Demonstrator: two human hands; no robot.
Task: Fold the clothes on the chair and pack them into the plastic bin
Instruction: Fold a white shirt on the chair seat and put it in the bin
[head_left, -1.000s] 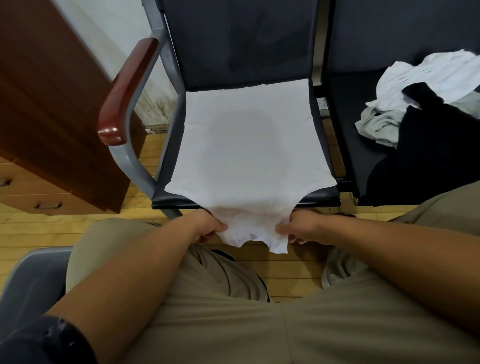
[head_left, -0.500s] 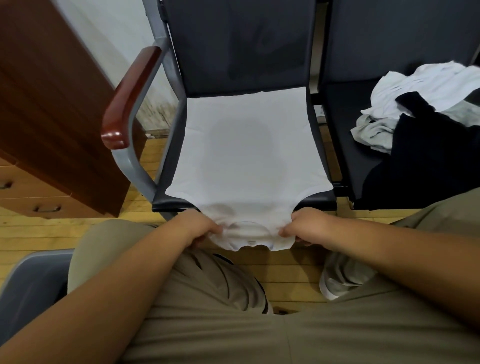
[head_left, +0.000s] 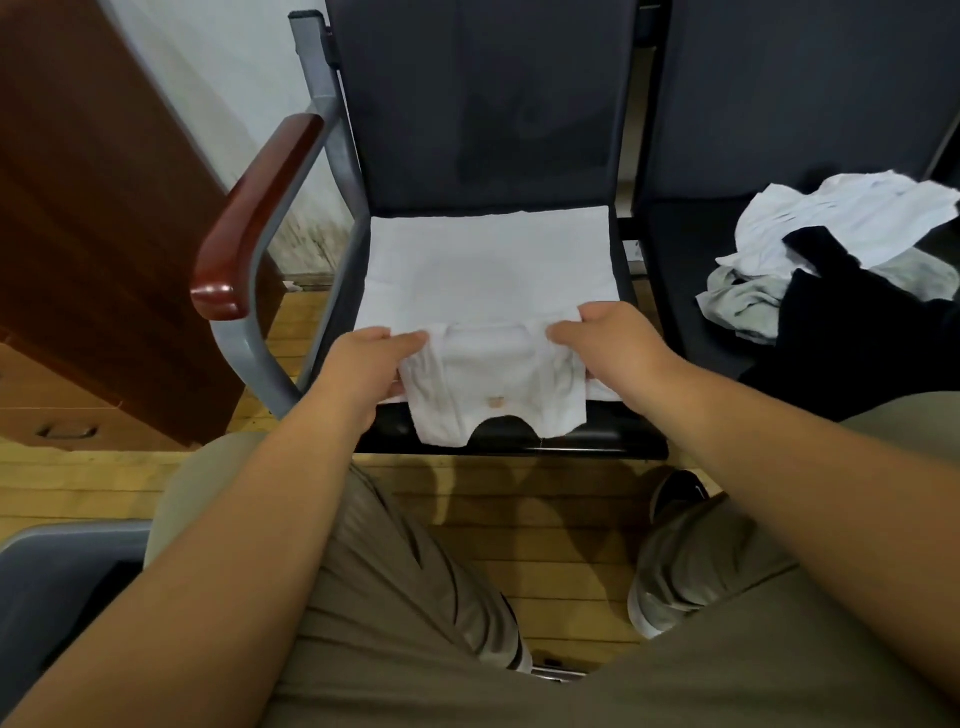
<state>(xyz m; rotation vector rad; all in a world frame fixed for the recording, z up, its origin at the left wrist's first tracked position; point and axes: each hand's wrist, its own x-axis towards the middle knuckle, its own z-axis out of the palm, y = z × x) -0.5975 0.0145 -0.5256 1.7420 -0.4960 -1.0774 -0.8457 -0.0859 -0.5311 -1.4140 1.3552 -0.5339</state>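
A white T-shirt (head_left: 488, 265) lies flat on the seat of the dark chair (head_left: 483, 119) in front of me. Its collar end is folded up over the body, with the neck opening at the seat's front edge. My left hand (head_left: 371, 364) pinches the left corner of that folded flap. My right hand (head_left: 605, 340) pinches the right corner. A pile of unfolded clothes (head_left: 841, 260), white, grey and black, sits on the neighbouring chair at the right. No plastic bin that I can name for sure is in view.
The chair has a red-brown wooden armrest (head_left: 254, 218) on a grey metal frame at the left. A brown wooden cabinet (head_left: 88, 249) stands farther left. A grey seat edge (head_left: 57, 577) shows at bottom left. My knees are close under the chair's front edge, over wooden floor.
Both hands have lifted the shirt's collar end from below the seat edge and carried it forward, folding it over the body of the shirt.
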